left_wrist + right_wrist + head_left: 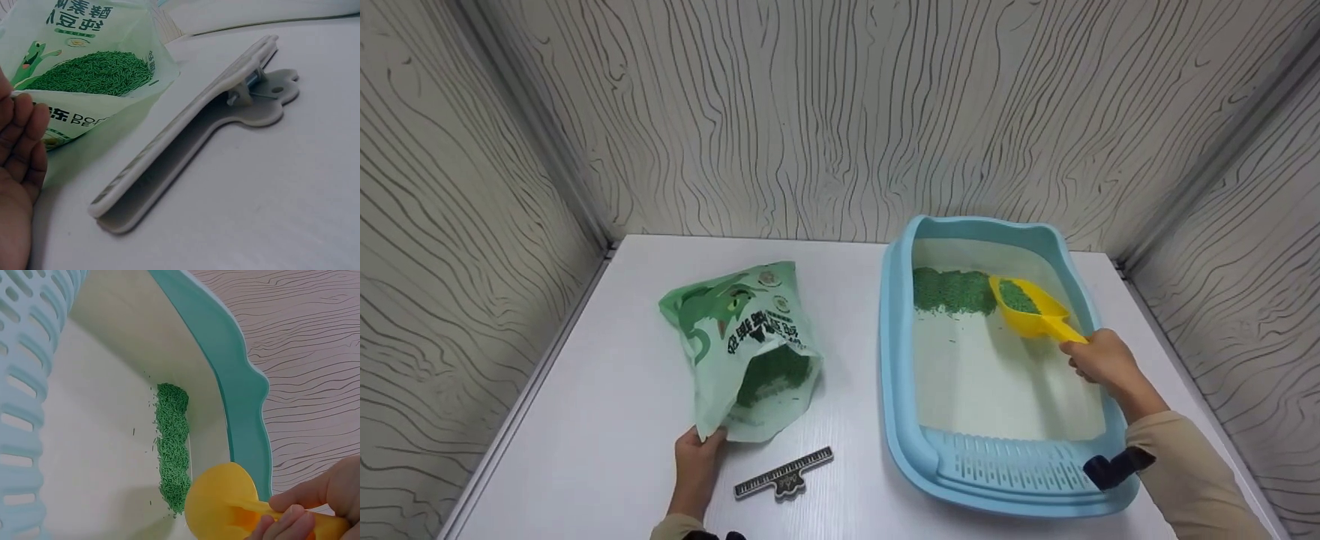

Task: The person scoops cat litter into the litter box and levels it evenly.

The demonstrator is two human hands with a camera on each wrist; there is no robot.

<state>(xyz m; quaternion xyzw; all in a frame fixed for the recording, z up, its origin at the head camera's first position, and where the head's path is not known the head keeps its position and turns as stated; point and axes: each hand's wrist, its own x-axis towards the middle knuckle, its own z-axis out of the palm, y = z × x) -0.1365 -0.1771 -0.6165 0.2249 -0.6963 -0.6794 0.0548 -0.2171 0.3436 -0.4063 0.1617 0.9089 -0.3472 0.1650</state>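
My right hand (1102, 358) grips the handle of a yellow scoop (1031, 319), which carries green pellets and is held inside the blue litter box (891, 360). A band of green litter pellets (173, 444) lies along the far end of the box floor, beside the scoop in the right wrist view. My left hand (699, 450) pinches the lower left edge of the open mouth of a green cat litter bag (720, 375). More pellets (101, 73) show inside the bag, which lies on its back with its mouth toward me.
A long sealing clip (784, 474) lies on the white table (592, 420), just right of my left hand. The litter box has a slotted step (1005, 461) at its near end. Wood-patterned panels (810, 120) enclose the table at the back and both sides.
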